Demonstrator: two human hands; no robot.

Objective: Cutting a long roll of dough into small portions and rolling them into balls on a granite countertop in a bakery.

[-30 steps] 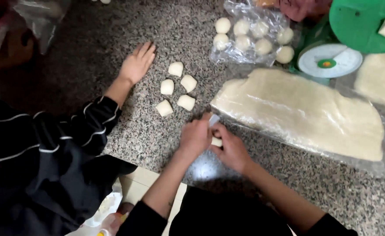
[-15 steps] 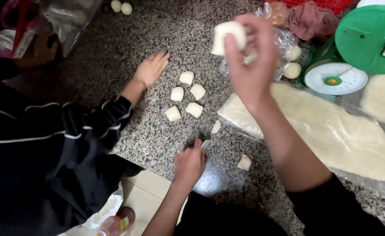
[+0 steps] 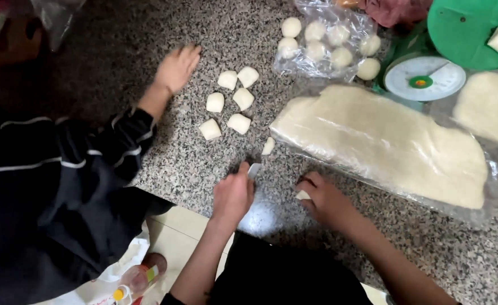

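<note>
The right hand [image 3: 328, 200], at lower centre of the frame, pinches a small dough piece [image 3: 302, 195] on the granite counter [image 3: 204, 164], while the left hand [image 3: 233, 195], closed on a scraper [image 3: 254, 170], sits just left of it, a little farther.

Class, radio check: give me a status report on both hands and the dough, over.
Left hand grips a small scraper on the counter. Right hand covers a small dough piece. Big dough slab just beyond. Another person's hand rests by the cut pieces.
</note>
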